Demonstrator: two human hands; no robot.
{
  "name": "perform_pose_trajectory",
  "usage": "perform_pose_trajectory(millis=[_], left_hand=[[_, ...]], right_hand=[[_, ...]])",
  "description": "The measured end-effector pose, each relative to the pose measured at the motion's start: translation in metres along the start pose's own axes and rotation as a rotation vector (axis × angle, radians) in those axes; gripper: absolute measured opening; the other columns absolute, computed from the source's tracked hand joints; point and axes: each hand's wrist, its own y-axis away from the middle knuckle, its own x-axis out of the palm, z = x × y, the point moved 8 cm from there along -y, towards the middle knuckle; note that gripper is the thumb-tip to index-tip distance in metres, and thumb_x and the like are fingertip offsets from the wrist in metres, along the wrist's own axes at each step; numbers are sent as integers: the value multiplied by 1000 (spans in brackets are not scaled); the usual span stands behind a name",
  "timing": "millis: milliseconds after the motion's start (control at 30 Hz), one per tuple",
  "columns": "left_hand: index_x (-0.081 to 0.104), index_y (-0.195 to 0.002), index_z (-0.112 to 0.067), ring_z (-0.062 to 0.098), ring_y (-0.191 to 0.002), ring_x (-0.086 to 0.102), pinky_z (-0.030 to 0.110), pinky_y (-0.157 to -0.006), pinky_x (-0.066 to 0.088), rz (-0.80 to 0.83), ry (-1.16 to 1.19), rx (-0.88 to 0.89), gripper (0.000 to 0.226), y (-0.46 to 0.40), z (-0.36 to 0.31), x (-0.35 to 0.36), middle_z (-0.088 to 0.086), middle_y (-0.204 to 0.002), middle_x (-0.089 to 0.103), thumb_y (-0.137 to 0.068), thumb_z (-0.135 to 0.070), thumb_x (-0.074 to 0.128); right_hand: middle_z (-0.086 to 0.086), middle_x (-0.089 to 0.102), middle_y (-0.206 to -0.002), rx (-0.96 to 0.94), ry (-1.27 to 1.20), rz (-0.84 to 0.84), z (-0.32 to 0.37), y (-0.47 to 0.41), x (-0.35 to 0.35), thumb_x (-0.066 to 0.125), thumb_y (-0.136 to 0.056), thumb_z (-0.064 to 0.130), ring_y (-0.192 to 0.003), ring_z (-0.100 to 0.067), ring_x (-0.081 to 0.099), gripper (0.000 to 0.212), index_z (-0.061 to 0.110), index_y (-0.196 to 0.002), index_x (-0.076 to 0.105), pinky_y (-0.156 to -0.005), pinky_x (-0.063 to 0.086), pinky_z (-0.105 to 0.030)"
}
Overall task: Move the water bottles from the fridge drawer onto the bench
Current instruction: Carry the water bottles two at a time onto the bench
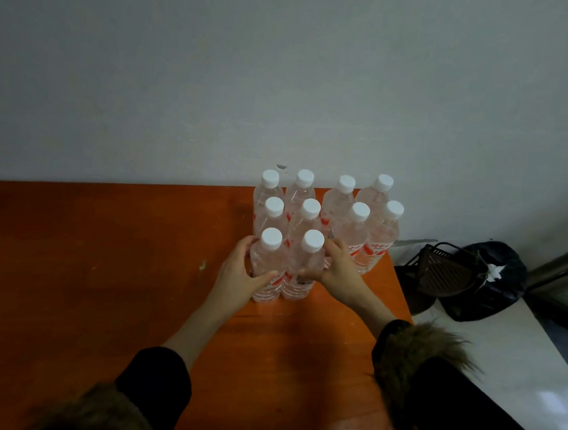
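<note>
Both forearms are stretched forward from the bottom edge toward 12 o'clock, over the orange counter (106,270). The left hand (239,275) is wrapped around the front left bottle (268,267), thumb across its near side and fingers (246,244) curled round its far left side. The right hand (337,268) is wrapped around the front right bottle (306,266) in the same way, thumb pointing toward 9 o'clock. Both bottles are stood upright on the counter, touching each other. Eight more bottles (358,232) with white caps are grouped upright just behind, toward 12 and 1 o'clock, close to the wall. The red label print is too blurred to be read. The dark sleeves with fur cuffs (409,365) are cut off by the bottom edge. At 3 o'clock, beyond the counter's end, a dark basket (445,268) and a black bag (491,284) are seen.
</note>
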Motion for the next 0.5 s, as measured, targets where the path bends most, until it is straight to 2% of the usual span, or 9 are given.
perform_pose_trajectory(millis=[100,167,233,300,367,500], left_hand=[[32,-141,-19,18,-132,35,44,-106,39,-14,-14,1,78,-3,2,2,3,-144,32,-75,-21,74],[30,-142,-19,19,-133,34,46,-106,39,-12,2,-7,78,-2,5,4,3,-144,29,-77,-20,73],[29,-143,-21,20,-134,34,46,-106,39,-13,35,-6,78,-1,8,5,2,-145,30,-78,-20,72],[27,-144,-26,20,-135,35,48,-107,38,-13,36,-3,79,1,10,3,0,-148,33,-78,-21,71],[25,-145,-28,20,-136,34,49,-109,34,13,1,-9,80,1,8,3,-1,-149,34,-79,-22,70],[18,-147,-24,22,-138,31,45,-111,31,81,-109,-30,83,5,-4,4,1,-151,32,-81,-24,68]], right_hand=[[-1,41,-135,19,-48,-35,-5,-1,-2,80,-68,22,-122,-16,42,76,21,-132,39,-101,38,-35],[1,45,-132,39,-81,-47,-7,0,-2,80,-69,18,-116,-10,42,74,18,-129,38,-94,36,-26],[2,47,-129,44,-89,-54,-7,2,-3,80,-70,17,-117,-10,43,74,16,-130,37,-93,36,-24],[2,47,-132,40,-80,-44,-6,3,-2,79,-71,17,-122,-15,44,75,16,-132,37,-99,39,-30],[-2,45,-139,48,-98,0,-3,6,-2,76,-74,15,-129,-22,42,74,17,-136,35,-105,39,-41],[-2,39,-146,-13,-89,78,12,23,-9,68,-83,17,-134,-24,37,72,17,-143,28,-105,34,-39]])
